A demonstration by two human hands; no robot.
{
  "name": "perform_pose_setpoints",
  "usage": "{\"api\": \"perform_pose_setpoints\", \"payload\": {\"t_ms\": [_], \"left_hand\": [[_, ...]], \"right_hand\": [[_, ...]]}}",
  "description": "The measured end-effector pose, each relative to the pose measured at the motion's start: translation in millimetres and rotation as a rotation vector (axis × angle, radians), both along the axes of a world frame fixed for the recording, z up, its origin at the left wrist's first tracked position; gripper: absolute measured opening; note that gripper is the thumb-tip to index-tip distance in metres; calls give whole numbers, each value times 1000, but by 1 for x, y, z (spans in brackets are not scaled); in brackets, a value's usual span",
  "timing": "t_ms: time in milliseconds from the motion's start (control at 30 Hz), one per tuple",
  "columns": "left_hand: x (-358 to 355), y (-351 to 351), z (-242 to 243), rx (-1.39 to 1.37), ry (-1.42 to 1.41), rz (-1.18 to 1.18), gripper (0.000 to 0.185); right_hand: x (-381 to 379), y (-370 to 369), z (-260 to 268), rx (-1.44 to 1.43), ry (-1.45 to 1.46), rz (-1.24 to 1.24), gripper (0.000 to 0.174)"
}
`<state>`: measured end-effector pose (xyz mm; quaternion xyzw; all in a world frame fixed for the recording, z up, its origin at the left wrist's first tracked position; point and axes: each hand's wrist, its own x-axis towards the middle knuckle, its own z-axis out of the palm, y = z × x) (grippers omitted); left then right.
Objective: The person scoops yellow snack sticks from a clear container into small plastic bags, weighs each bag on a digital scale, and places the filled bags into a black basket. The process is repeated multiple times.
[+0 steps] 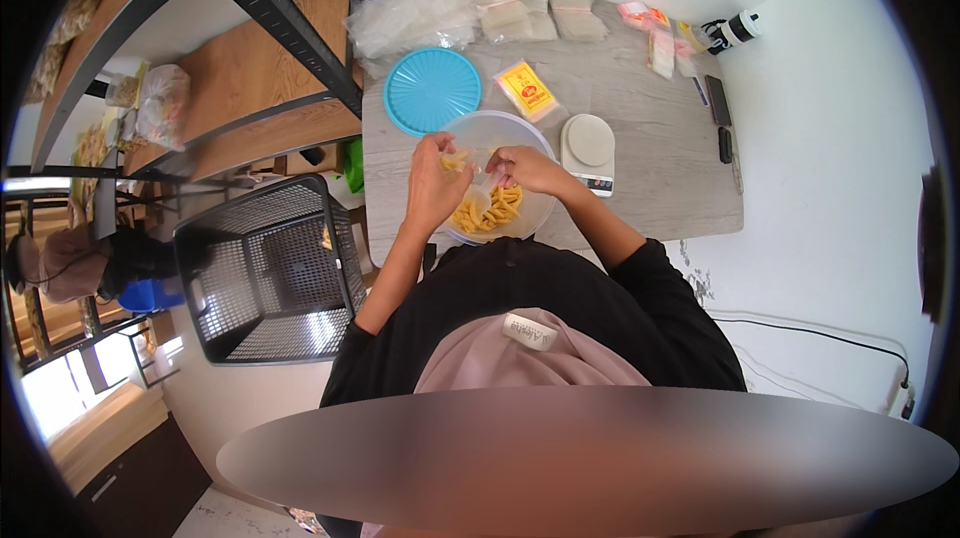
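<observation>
A round translucent plastic tub (541, 217) stands at the table's front edge, against my body. Yellow stick-shaped snacks (491, 219) lie in its bottom. Over the tub, my left hand (433, 185) holds a small transparent plastic bag (471, 155) with a few snack pieces inside. My right hand (529, 169) grips a translucent plastic scoop (482, 195), tilted down above the snacks. Its fingertips are close to the bag's edge, and whether they touch it cannot be told. Beside the tub on the right sits a white kitchen scale (589, 144).
Behind the tub lie a blue lid (433, 91) and a yellow-labelled pack of plastic bags (528, 90). Bundled bags (501, 9) line the wall. A phone (718, 100) rests at the right. A black crate (292, 268) stands left, under metal-framed shelving (277, 24). Another person (75, 260) is farther left.
</observation>
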<state>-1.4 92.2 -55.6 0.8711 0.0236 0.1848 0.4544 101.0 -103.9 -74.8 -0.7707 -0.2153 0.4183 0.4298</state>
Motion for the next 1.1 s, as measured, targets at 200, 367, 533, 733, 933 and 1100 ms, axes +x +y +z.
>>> {"api": "perform_pose_setpoints", "payload": {"t_ms": [200,367,533,733,933,1100], "left_hand": [[5,6,9,-330,20,-2,64],[7,9,17,-357,-36,-6,66],[5,5,20,-311,19,-60,72],[5,-10,19,-201,100,-158,76],[7,-30,18,-114,134,-254,79],[8,-34,16,-172,150,-253,80]], "right_hand": [[2,-10,18,110,101,-135,24],[2,-35,37,251,176,-243,23],[7,-69,59,326,192,-368,26],[1,-96,98,354,34,-549,23],[-25,-73,134,282,-300,-561,22],[-55,-47,156,261,-781,-207,32]]}}
